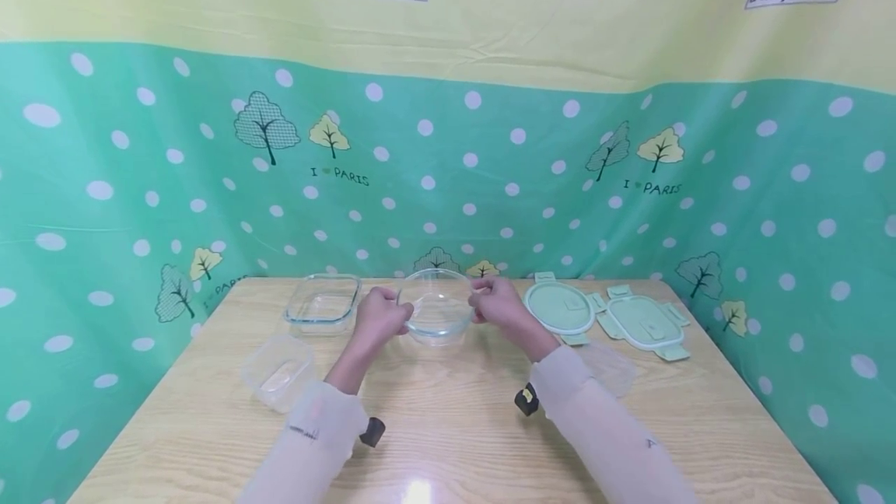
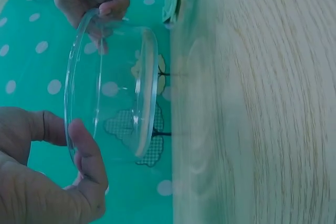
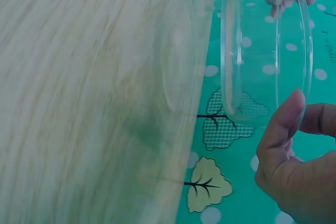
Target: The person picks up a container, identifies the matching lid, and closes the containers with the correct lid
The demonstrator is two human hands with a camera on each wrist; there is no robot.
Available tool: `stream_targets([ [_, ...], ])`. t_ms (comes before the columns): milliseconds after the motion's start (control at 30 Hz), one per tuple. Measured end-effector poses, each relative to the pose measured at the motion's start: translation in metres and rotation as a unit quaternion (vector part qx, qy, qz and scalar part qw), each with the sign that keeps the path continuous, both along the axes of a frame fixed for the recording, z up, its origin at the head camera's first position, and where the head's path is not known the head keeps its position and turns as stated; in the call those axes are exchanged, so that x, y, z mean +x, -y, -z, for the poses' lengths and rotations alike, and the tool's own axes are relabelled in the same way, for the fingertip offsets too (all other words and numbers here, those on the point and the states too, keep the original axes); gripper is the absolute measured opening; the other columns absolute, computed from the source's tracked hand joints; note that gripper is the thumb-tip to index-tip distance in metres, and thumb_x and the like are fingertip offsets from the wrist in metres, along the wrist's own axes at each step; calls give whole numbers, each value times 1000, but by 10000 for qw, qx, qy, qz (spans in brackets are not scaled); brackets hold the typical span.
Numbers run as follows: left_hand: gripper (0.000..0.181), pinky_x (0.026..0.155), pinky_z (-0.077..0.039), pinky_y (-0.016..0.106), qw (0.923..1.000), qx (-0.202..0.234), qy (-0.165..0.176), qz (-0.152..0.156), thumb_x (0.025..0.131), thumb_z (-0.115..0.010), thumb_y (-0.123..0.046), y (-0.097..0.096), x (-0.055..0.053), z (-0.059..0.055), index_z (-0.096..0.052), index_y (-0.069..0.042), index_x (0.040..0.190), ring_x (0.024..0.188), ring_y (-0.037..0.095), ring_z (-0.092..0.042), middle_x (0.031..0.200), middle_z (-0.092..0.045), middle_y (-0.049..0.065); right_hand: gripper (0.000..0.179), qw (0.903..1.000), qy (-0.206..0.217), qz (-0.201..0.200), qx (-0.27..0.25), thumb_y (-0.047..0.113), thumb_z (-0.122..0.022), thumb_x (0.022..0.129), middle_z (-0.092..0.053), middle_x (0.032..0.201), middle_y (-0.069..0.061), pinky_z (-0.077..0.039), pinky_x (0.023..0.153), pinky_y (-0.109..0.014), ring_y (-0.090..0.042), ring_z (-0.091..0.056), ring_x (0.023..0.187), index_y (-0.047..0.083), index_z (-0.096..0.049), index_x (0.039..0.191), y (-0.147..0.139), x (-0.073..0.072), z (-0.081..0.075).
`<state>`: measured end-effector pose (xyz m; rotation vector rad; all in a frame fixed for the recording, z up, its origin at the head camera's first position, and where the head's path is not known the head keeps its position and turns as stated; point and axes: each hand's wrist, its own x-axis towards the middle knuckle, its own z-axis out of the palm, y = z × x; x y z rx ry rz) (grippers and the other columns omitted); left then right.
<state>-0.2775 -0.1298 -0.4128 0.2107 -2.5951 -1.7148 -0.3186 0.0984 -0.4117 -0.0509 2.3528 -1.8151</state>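
The left grip [image 1: 380,313] and right grip [image 1: 499,302] pinch both sides of that round, clear glass bowl [image 1: 439,309], best held flat and steady.

the bowl [image 1: 439,323] is just above the table [image 1: 448,418], left hand [image 1: 380,314] at its nine o'clock, right hand [image 1: 501,303] at three; beyond the left hand, at nine, the dish [image 1: 323,320]; at eight, the left tub [image 1: 281,373]; past the right hand, at three, the inner lid [image 1: 558,306], then the outer lid [image 1: 642,320]; at four, the right tub [image 1: 613,368]; at twelve, behind the table, the curtain [image 1: 448,154]
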Motion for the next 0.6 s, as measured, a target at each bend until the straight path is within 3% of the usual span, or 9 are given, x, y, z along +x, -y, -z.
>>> stream_targets([
  [133, 53, 89, -60, 47, 9999, 92, 32, 113, 92, -65, -14, -5, 6, -2, -44, 6, 137, 80, 24, -73, 118, -63, 23, 41, 10000, -6, -36, 52, 0, -59, 97, -58, 87, -10, -61, 69, -30, -17, -58, 66, -4, -53, 138, -6, 8, -7],
  [300, 52, 75, -63, 33, 9975, 679, 118, 176, 89, -63, -4, -10, 10, -7, -43, 9, 135, 79, 24, -68, 126, -55, 26, 44, 9998, -77, -111, 169, 0, -59, 97, -58, 84, -12, -62, 72, -34, -20, -61, 67, -6, -50, 140, -14, 16, -14],
  [467, 55, 70, -62, 27, 9881, 1474, 300, 311, 84, -57, 4, -12, 16, -9, -40, 12, 136, 76, 20, -61, 116, -55, 24, 44, 9993, -245, -103, 271, 0, -61, 96, -56, 82, -10, -62, 69, -32, -19, -61, 65, -7, -52, 139, -21, 23, -18],
  [600, 54, 71, -61, 28, 9814, 1814, 423, 473, 81, -57, 7, -12, 21, -6, -40, 10, 132, 76, 19, -57, 104, -53, 17, 39, 9982, -408, -223, 374, -2, -60, 96, -55, 78, -9, -60, 63, -29, -18, -60, 62, -6, -54, 134, -26, 30, -18],
])
